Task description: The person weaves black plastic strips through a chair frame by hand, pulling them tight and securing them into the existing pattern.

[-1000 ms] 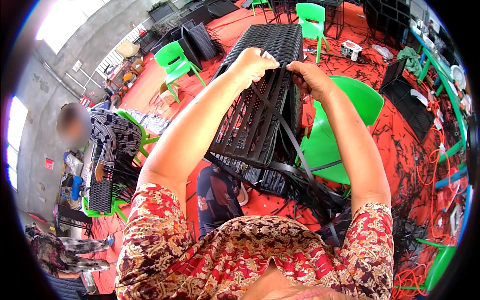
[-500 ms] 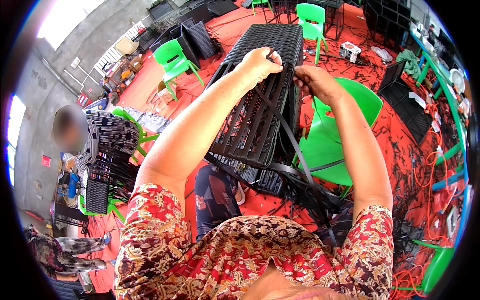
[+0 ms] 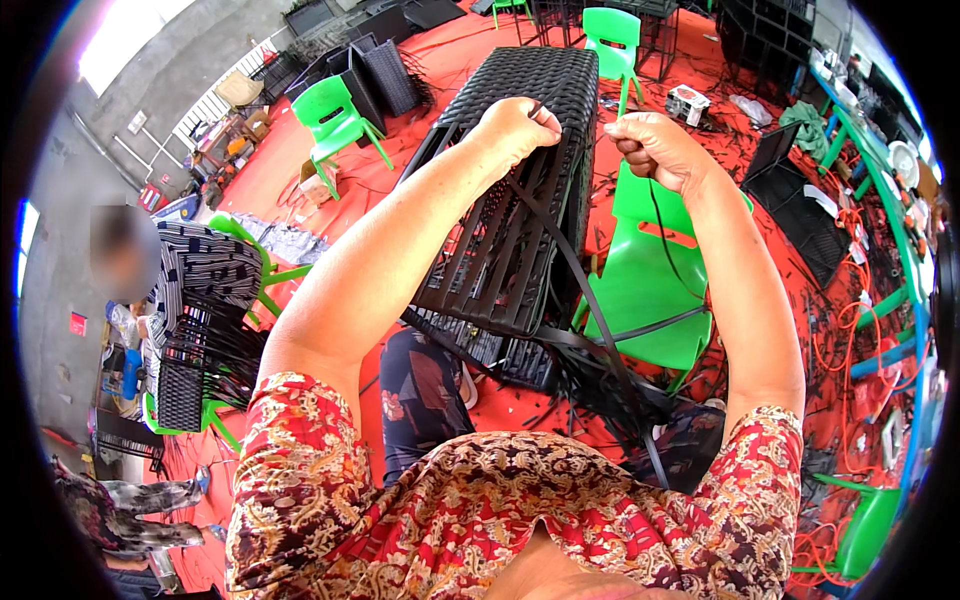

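Observation:
A tall black woven-strip piece on a frame (image 3: 478,270) stands before me, its far part closely woven and its near side showing flat slats. Over its upper right edge my left hand (image 3: 518,130) is closed, fingers curled against the weave; what they pinch is hidden. My right hand (image 3: 655,150) is closed in the air, right of the woven piece and apart from it. From that fist a thin black strip (image 3: 660,225) hangs in front of a green chair (image 3: 645,275). Another flat black strip (image 3: 575,262) runs from below my left hand down toward my lap.
Strip scraps litter the red floor covering (image 3: 765,400). More green chairs (image 3: 333,115) stand farther off. On the left, a person in a patterned top (image 3: 210,262) sits with a black woven panel (image 3: 180,395). A cluttered green-edged bench (image 3: 880,165) and orange cords (image 3: 850,400) are at right.
My right hand has moved right, away from the woven edge, with the thin strip in it. My left hand stays at the weave. The whole view has shifted slightly.

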A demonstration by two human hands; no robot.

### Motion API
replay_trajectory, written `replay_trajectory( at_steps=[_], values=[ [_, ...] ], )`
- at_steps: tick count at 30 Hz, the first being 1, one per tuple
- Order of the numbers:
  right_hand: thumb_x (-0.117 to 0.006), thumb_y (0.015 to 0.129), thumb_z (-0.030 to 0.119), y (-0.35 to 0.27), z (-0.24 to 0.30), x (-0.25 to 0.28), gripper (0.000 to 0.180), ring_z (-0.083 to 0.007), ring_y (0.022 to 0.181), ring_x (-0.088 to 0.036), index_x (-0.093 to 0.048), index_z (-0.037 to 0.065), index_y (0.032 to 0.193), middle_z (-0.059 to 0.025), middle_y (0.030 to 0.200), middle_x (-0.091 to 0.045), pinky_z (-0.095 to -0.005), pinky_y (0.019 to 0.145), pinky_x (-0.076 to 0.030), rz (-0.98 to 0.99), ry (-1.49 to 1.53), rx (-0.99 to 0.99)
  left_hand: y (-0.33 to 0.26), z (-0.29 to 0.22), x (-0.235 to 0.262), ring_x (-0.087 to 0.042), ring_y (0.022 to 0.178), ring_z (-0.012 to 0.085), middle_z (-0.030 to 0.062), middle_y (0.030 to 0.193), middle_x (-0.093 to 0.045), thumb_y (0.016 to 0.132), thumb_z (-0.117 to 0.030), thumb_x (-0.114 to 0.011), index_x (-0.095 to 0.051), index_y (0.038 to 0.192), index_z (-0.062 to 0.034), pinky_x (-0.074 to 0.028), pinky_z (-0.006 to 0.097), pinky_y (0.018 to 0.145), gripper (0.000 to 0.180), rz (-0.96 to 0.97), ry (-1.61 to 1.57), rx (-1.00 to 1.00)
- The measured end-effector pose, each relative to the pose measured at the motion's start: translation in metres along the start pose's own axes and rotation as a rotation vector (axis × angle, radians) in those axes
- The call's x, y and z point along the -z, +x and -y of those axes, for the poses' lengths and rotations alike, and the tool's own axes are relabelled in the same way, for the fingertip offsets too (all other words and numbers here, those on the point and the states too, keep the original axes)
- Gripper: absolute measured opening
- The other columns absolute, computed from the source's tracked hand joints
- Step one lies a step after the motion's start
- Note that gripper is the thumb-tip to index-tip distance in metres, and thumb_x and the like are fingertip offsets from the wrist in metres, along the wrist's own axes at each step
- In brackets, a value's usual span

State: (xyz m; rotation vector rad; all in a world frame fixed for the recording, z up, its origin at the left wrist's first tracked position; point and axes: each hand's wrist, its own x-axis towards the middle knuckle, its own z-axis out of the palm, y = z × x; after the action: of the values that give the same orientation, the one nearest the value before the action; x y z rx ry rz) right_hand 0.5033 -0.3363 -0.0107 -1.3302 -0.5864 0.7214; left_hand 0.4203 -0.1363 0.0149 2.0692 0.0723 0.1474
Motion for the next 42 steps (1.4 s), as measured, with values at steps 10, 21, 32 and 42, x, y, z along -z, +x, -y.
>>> replay_trajectory(
  at_steps=[10, 21, 32, 42],
  values=[
    [-0.057, 0.081, 0.018, 0.026, 0.019, -0.039, 0.016, -0.0026, 0.045, -0.04, -0.053, 0.006, 0.073, 0.0037, 0.06, -0.048, -0.017, 0.039, -0.031, -0.049, -0.248, 0.0, 0.006, 0.009, -0.001, -0.03, 0.04, 0.0045, -0.0041, 0.056, -0.042, 0.072, -0.011, -0.064, -0.056, 0.078, -0.0053, -0.019, 0.022, 0.036, 0.012, -0.011, 0.043, -0.032],
    [-0.055, 0.083, 0.023, 0.023, 0.023, -0.042, 0.018, -0.0041, 0.044, -0.043, -0.052, 0.008, 0.072, 0.0045, 0.06, -0.046, -0.017, 0.038, -0.03, -0.106, -0.404, -0.148, -0.025, -0.022, 0.096, -0.028, 0.036, 0.0022, -0.0036, 0.052, -0.042, 0.078, -0.013, -0.061, -0.053, 0.072, -0.0024, -0.018, 0.019, 0.033, 0.015, -0.036, -0.534, -0.124],
    [-0.05, 0.081, 0.022, 0.017, 0.042, -0.052, 0.019, -0.0062, 0.044, -0.044, -0.053, 0.004, 0.075, 0.0024, 0.059, -0.046, -0.0209, 0.037, -0.033, -0.164, -0.521, -0.263, -0.046, 0.022, 0.079, -0.03, 0.037, 0.0021, -0.0026, 0.064, -0.048, 0.082, -0.016, -0.057, -0.059, 0.087, 0.0009, -0.018, 0.019, 0.033, 0.018, 0.168, -0.675, 0.042],
    [-0.046, 0.079, 0.024, 0.012, 0.059, -0.062, 0.023, -0.0111, 0.047, -0.053, -0.054, 0.002, 0.078, -0.0017, 0.06, -0.05, -0.0249, 0.041, -0.046, -0.015, -1.103, -0.286, -0.064, 0.016, 0.049, -0.026, 0.037, 0.0007, -0.0033, 0.064, -0.044, 0.084, -0.016, -0.054, -0.057, 0.087, -0.001, -0.016, 0.017, 0.034, 0.016, 0.147, -0.574, 0.056]
  ],
)
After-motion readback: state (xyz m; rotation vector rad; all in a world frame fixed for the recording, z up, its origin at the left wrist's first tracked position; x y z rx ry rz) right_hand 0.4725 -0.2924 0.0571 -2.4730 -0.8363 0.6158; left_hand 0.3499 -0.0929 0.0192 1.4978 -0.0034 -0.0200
